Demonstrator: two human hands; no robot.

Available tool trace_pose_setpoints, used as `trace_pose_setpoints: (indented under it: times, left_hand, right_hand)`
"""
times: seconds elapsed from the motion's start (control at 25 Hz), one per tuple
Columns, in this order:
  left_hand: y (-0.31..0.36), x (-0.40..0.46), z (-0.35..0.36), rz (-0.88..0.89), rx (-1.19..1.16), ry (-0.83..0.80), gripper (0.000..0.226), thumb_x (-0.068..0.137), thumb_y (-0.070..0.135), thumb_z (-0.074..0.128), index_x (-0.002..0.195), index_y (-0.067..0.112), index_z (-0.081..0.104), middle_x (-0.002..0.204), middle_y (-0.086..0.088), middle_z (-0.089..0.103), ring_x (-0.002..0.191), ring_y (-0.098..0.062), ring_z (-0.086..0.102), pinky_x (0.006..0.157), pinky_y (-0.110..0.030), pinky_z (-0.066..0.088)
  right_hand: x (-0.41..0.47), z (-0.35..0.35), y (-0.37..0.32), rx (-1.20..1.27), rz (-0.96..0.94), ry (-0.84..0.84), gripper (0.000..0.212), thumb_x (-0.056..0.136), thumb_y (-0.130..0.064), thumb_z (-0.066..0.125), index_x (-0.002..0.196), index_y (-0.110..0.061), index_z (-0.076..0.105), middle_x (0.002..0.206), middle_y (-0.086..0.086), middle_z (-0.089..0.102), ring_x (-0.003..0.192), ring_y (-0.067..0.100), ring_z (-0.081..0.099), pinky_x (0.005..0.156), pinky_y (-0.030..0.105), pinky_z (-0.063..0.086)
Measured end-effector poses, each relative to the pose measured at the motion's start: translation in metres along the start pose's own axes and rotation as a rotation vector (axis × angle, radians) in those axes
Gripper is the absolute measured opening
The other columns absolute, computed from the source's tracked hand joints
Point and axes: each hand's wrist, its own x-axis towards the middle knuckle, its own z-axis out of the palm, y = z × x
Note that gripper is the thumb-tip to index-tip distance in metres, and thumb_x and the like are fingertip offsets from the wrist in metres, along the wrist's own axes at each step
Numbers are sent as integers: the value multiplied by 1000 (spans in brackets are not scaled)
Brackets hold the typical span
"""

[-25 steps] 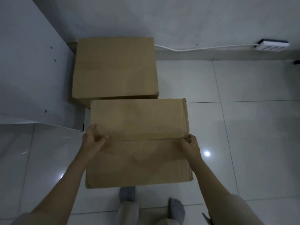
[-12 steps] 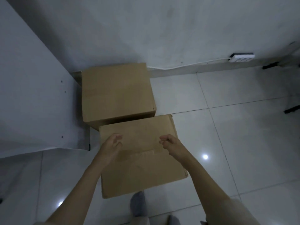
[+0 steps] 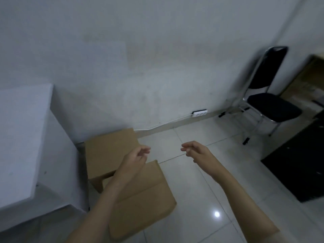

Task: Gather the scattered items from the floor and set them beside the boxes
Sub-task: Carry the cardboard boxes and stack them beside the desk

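Two closed brown cardboard boxes stand on the pale tiled floor beside a white cabinet: the far box (image 3: 108, 151) is against the wall, and the near box (image 3: 145, 202) touches its front. My left hand (image 3: 136, 156) hovers above them with loosely curled fingers and holds nothing. Over the bare tiles to the right of the boxes, my right hand (image 3: 196, 150) is raised, also loosely curled and empty. No scattered items show in this view.
A white cabinet (image 3: 22, 137) fills the left. A white power strip (image 3: 199, 113) with its cable lies along the wall base. A black folding chair (image 3: 268, 102) stands at the right, with a black cabinet (image 3: 298, 165) and a brown box (image 3: 308, 79) beyond.
Both hands have let go of the near box and lifted away from it. The view has swung up and to the right, bringing the chair and black cabinet into sight.
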Motion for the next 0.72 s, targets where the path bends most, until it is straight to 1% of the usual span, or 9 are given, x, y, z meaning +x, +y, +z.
trace_pose_setpoints:
  times: [0.08, 0.16, 0.2, 0.32, 0.4, 0.48, 0.56, 0.64, 0.72]
  left_hand:
    - [49, -16, 7, 118, 15, -66, 23, 92, 4, 48, 100, 24, 57, 96, 16, 61, 86, 13, 56, 73, -1, 39]
    - [87, -27, 16, 227, 40, -164, 20, 93, 7, 48, 103, 20, 59, 95, 14, 61, 88, 8, 54, 72, -2, 38]
    - [103, -32, 20, 272, 47, -210, 20, 93, 8, 47, 104, 18, 59, 96, 11, 62, 89, 6, 53, 73, -2, 39]
    - [141, -51, 28, 395, 87, -385, 18, 94, 13, 46, 104, 23, 58, 101, 8, 63, 94, -4, 55, 75, -12, 40]
    - [156, -71, 30, 458, 109, -497, 18, 94, 14, 45, 105, 23, 57, 101, 10, 61, 95, -5, 53, 75, -11, 38]
    - [161, -96, 31, 509, 140, -618, 19, 94, 14, 45, 105, 23, 57, 99, 13, 60, 95, -4, 53, 76, -13, 39]
    - [158, -121, 39, 568, 173, -744, 18, 94, 15, 46, 104, 26, 57, 98, 15, 61, 97, -9, 55, 77, -17, 40]
    - [155, -148, 53, 609, 197, -835, 18, 94, 16, 45, 104, 26, 57, 100, 11, 62, 98, -11, 55, 74, -15, 40]
    - [153, -198, 73, 654, 220, -997, 18, 95, 17, 44, 105, 26, 56, 102, 9, 61, 96, -8, 55, 72, -12, 39]
  right_hand:
    - [-50, -25, -19, -37, -11, 81, 26, 94, -12, 43, 116, -11, 57, 112, 0, 63, 89, -5, 53, 64, 3, 41]
    - [-94, -41, -28, -70, -9, 141, 23, 94, -14, 44, 114, -15, 56, 111, -3, 62, 90, -3, 53, 70, 10, 39]
    - [-115, -47, -30, -86, -3, 173, 23, 94, -14, 44, 113, -16, 56, 111, -4, 62, 92, -1, 54, 75, 14, 41]
    - [-182, -46, -36, -80, 44, 342, 25, 94, -15, 44, 116, -17, 56, 111, -5, 61, 103, 7, 55, 93, 26, 44]
    - [-227, -32, -39, -28, 89, 443, 26, 95, -17, 43, 118, -18, 54, 113, -5, 60, 106, 10, 54, 89, 25, 43]
    - [-274, -8, -40, 37, 157, 530, 27, 95, -17, 43, 121, -18, 53, 116, -3, 60, 106, 10, 55, 82, 20, 43]
    - [-322, 19, -35, 94, 208, 644, 26, 95, -16, 43, 119, -18, 54, 115, -3, 61, 100, 4, 56, 75, 14, 41]
    - [-371, 45, -26, 146, 275, 759, 25, 95, -14, 43, 116, -18, 56, 112, -4, 62, 93, -4, 55, 68, 9, 40]
    - [-440, 82, -16, 208, 385, 904, 24, 95, -12, 43, 113, -17, 57, 112, -2, 63, 89, -6, 55, 63, 2, 41]
